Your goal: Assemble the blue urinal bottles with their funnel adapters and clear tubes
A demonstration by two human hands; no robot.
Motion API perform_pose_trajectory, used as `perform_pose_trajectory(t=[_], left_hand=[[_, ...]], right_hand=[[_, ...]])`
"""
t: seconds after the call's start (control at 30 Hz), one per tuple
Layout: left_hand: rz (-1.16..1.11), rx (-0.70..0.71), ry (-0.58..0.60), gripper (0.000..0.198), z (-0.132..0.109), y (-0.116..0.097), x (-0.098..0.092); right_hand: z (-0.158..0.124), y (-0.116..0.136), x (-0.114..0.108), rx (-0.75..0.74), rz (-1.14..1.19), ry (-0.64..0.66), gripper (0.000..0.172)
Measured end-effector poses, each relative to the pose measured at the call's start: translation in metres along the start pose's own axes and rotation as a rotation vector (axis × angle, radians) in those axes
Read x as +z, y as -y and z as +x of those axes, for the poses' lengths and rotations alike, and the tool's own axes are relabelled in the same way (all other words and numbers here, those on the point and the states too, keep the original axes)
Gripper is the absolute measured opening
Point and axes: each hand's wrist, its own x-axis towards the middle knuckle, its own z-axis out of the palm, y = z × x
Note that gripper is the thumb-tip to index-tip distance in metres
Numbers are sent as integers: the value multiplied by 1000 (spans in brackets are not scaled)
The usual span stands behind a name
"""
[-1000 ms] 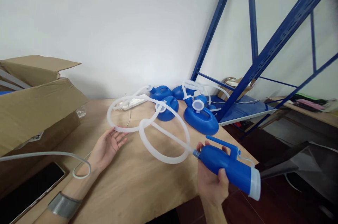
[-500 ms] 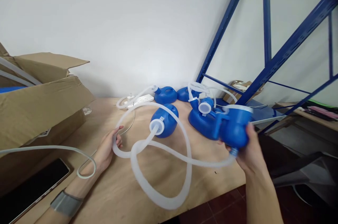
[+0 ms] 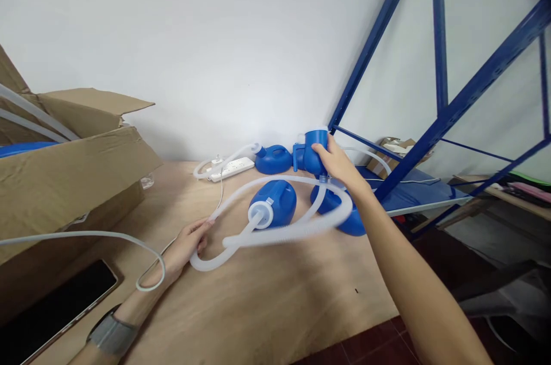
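Note:
My right hand is wrapped round a blue plastic urinal funnel, holding it upright above the back right of the table. A small side handle and a pale rim show on it, and a translucent hose runs from its lower end in wide loops. Fingers of my left hand pinch this hose at the left, low over the tabletop. The hose enters the white cap of a blue urinal bottle lying between my hands. Behind my right forearm, another blue bottle is partly hidden.
At the back stands a blue bottle with its own hose, beside a white power strip. An open cardboard box and a phone occupy the left. Blue metal rack posts rise on the right; a thin cable crosses my left wrist.
My right hand has carried the funnel left and away from me, toward the back of the table. The hose's hanging loop has lifted and swung over. My left hand stays at the hose.

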Motion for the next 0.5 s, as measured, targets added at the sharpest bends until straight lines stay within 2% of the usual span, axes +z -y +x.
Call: perform_pose_trajectory(t=[0.13, 0.3, 0.4, 0.5], left_hand=[[86, 20, 14, 94, 3, 4, 0], [126, 39, -18, 101, 5, 6, 2], [116, 70, -38, 98, 8, 13, 4], [66, 122, -136, 96, 7, 18, 8]], right_hand=[[30, 12, 18, -20, -181, 271, 80], [26, 20, 48, -138, -180, 500, 91], [16, 22, 58, -185, -227, 561, 92], [10, 21, 64, -191, -234, 542, 91]])
